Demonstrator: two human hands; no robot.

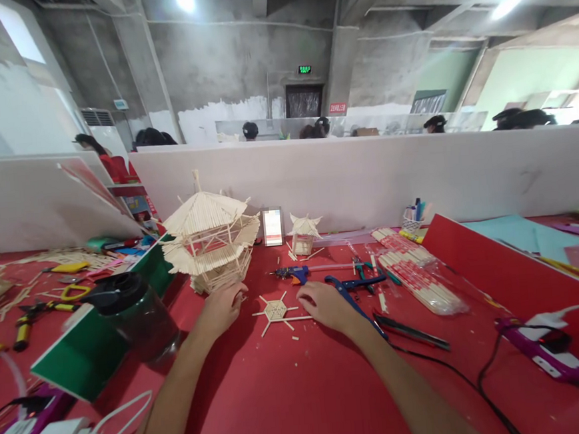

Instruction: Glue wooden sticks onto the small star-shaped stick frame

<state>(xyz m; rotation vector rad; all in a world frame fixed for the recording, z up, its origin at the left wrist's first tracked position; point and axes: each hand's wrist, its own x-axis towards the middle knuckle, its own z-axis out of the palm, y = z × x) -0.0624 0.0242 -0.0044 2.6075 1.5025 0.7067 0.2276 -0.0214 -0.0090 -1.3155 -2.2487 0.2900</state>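
A small six-spoked wooden stick frame [275,310], wound like a web, lies flat on the red table between my hands. My left hand [226,309] rests just left of it with fingers curled together. Whether anything is inside those fingers is hidden. On the other side, my right hand [326,304] has its fingers closed at the end of a thin wooden stick [300,318], which reaches to the frame's lower right edge. Beyond my left hand stands a two-tiered stick pavilion [210,233]. A smaller stick pavilion [305,234] stands farther back.
A glue gun [294,273] lies behind the frame, blue cutters [348,292] and black tweezers [411,331] to the right. Bagged sticks [422,277] lie farther right. A dark bottle [137,319] stands left by a green board [82,353]. Power strips [543,354] lie at both sides.
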